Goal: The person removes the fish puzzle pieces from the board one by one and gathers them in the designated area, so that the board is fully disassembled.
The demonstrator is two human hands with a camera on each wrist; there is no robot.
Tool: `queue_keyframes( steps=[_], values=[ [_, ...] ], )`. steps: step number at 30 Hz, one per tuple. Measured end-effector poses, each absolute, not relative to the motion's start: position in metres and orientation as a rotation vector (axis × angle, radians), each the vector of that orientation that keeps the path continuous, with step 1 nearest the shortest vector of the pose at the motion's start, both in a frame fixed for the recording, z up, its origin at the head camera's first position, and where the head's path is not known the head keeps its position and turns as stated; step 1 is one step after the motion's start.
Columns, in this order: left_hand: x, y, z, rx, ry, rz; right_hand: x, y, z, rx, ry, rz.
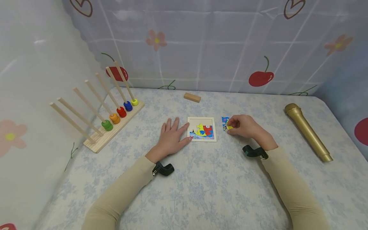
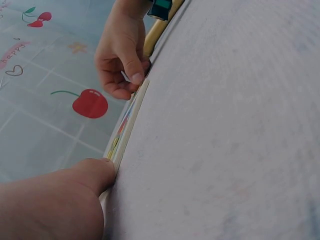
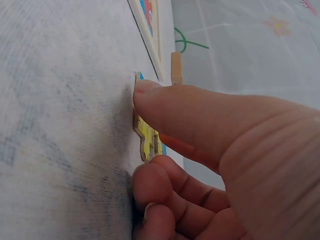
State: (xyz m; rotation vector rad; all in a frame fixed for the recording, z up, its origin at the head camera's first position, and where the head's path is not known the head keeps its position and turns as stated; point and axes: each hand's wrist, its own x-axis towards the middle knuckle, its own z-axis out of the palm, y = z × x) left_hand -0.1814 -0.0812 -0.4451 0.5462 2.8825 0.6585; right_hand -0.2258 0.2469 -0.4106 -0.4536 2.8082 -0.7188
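Note:
A square wooden puzzle tray (image 1: 195,121) lies in the middle of the table, partly filled with colourful pieces. My left hand (image 1: 169,140) rests flat with fingers spread, its thumb and index finger touching the tray's left edge. Right of the tray, my right hand (image 1: 244,126) pinches at a yellow puzzle piece (image 3: 146,137), thumb on one side and curled fingers on the other. Blue-and-yellow puzzle pieces (image 1: 224,119) lie close by its fingertips, partly covered by the hand. In the left wrist view, the tray appears edge-on between both hands.
On the left stands a wooden peg rack (image 1: 99,145) with coloured rings on several of its rods. A small wooden block (image 1: 192,97) lies behind the tray. A gold microphone (image 1: 309,132) lies at the right. A patterned curtain (image 1: 201,48) hangs behind the table.

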Motion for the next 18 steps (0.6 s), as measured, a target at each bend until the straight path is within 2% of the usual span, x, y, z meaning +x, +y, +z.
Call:
queue_keyframes(
  steps=[18],
  values=[
    [-0.182, -0.081, -0.445, 0.548, 2.892, 0.639, -0.223, 0.239, -0.400, -0.509, 2.780, -0.811]
  ],
)
